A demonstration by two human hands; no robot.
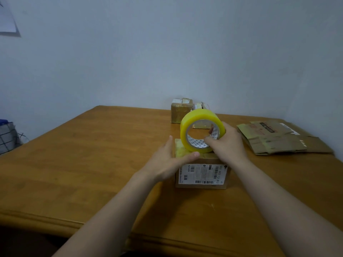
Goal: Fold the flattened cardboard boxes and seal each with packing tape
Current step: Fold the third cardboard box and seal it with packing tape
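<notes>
Gripping tape roll [196, 115] in right hand [228, 145], left hand [167, 162] flat on box [202, 175]; we risk crooked seal if box slides.

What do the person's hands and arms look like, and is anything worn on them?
The left hand and right hand are bare: no gloves, rings or watch show. The left forearm and right forearm are bare too, with no sleeve in view.

Dim bluish light, soft focus, wide-angle bending
</notes>
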